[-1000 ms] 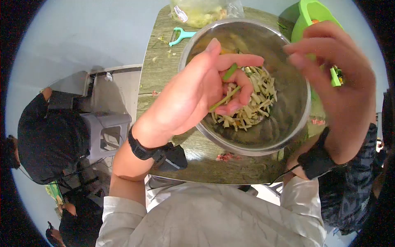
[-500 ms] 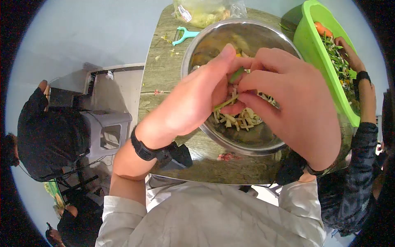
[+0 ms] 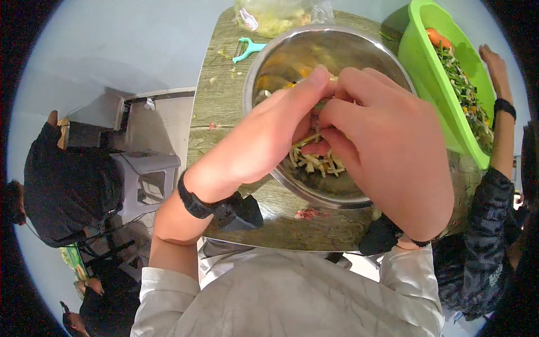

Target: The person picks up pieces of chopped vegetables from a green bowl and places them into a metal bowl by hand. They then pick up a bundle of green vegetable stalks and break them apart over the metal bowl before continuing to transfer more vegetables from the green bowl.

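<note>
Both hands meet over a large steel bowl (image 3: 365, 48) on the wooden-topped table (image 3: 219, 160). My left hand (image 3: 275, 126) is closed around green and pale vegetable stalks (image 3: 307, 139), its thumb pointing up. Against it, my right hand (image 3: 387, 135) has its fingers bent in a pinch at the stalks, and the fingertips are partly hidden. Below them in the bowl lie pale chopped vegetable strips (image 3: 323, 165), with some orange and dark bits showing.
A turquoise peeler (image 3: 247, 49) lies left of the bowl, near a plastic bag (image 3: 275, 19) of greens. At right, a green basin (image 3: 424, 62) holds chopped vegetables and a carrot (image 3: 438, 38); a co-worker's hand (image 3: 495, 67) is at its far side. A grey stool (image 3: 143, 182) stands at left.
My right hand has moved slightly left, closer against my left hand. The bowl has shifted a little left. The co-worker's hand has lifted from the vegetables toward the basin's outer side.
</note>
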`<control>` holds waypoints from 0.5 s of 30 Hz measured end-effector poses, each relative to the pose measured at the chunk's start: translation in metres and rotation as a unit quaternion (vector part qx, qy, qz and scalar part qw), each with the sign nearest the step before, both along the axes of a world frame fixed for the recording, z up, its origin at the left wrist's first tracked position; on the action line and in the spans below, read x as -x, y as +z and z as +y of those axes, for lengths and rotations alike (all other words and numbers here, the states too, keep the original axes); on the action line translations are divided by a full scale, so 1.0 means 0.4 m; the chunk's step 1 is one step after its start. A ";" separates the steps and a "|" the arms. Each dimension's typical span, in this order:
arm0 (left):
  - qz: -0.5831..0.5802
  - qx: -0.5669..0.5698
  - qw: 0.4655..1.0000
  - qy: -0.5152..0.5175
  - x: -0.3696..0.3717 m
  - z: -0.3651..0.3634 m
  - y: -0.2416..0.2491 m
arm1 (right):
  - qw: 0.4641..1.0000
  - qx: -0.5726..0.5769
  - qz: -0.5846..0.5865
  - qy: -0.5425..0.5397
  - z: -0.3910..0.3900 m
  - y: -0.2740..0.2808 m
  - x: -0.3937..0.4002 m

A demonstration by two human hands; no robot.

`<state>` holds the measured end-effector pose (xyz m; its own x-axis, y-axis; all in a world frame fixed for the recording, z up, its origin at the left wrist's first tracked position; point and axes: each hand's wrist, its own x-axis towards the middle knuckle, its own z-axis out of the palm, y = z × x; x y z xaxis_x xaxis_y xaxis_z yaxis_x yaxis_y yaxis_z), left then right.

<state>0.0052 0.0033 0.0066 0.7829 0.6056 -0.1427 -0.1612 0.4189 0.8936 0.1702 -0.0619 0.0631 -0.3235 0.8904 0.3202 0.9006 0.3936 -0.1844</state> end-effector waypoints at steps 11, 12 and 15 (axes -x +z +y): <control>-0.063 0.032 0.997 -0.027 0.006 0.014 -0.004 | 0.997 -0.018 0.051 0.050 0.005 0.046 -0.091; -0.072 0.030 0.996 -0.042 0.010 0.017 -0.006 | 0.997 -0.033 0.065 0.022 -0.001 0.062 -0.124; -0.029 0.012 0.999 -0.025 0.000 0.009 0.001 | 0.978 -0.099 0.039 -0.178 -0.020 0.101 -0.297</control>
<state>0.0052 0.0069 0.0070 0.8196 0.5622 -0.1107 -0.1906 0.4497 0.8726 0.2888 -0.0697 0.1036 0.0283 0.8602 0.5091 0.9733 0.0923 -0.2101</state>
